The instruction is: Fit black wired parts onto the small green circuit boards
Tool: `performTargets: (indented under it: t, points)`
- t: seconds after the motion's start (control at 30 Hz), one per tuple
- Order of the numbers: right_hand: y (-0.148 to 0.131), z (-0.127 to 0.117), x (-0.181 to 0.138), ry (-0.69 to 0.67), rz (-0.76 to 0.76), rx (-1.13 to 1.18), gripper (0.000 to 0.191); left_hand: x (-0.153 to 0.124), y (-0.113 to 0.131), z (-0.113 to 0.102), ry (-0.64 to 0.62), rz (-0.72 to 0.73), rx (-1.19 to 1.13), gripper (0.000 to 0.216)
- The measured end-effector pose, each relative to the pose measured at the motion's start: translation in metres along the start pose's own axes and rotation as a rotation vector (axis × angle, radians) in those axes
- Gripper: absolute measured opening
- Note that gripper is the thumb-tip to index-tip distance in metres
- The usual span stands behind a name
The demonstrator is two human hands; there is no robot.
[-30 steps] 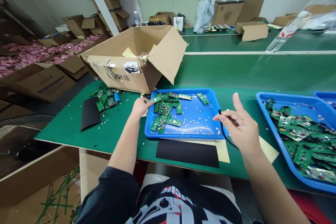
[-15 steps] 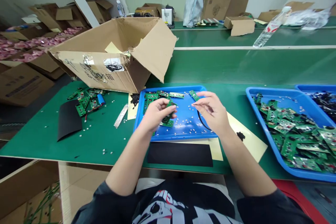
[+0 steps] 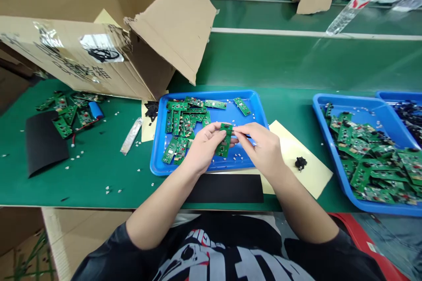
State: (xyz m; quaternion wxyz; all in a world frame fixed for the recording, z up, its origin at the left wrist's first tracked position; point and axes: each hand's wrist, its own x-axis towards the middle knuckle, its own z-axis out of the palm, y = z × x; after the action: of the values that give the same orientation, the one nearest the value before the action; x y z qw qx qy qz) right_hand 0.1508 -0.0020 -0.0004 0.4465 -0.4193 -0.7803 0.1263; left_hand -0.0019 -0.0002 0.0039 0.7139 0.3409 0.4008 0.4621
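Over the blue tray [image 3: 211, 170], my left hand [image 3: 207, 144] grips a small green circuit board [image 3: 224, 140] between thumb and fingers, tilted upright. My right hand [image 3: 262, 147] is closed in a pinch at the board's upper right edge. A thin black piece [image 3: 248, 136] shows under its fingers; its kind and its far end are hidden. Several green boards lie piled in the tray's left half, and a single board [image 3: 242, 106] rests alone near its back right corner. Tiny white bits are scattered on the tray floor.
Another blue tray [image 3: 332, 175] full of boards stands at the right, with a tray of black parts [image 3: 409, 114] behind it. An open cardboard box [image 3: 108, 61] stands back left. Black sheets [image 3: 227, 189], yellow paper [image 3: 310, 175] and a water bottle [image 3: 356, 4] are around.
My hands have come together: the right hand moved down and left to the board in my left hand. The board now faces up into view. My view has tipped down and closer.
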Motion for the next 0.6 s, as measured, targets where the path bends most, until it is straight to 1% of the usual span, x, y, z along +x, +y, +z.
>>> performTargets:
  t: [0.2, 0.4, 0.6]
  points:
    - [0.0005, 0.0033, 0.0012, 0.003, 0.033, -0.069, 0.014, -0.0019, -0.0052, 0.0005, -0.004, 0.022, 0.050, 0.029]
    - [-0.0008, 0.0056, 0.0017, 0.029, 0.062, -0.068, 0.014, -0.0025, -0.0054, 0.0017, 0.006, 0.043, 0.090, 0.024]
    - [0.0015, 0.0091, 0.0004, 0.058, 0.050, -0.074, 0.012, -0.0008, -0.0070, 0.0028, 0.030, 0.064, 0.113, 0.022]
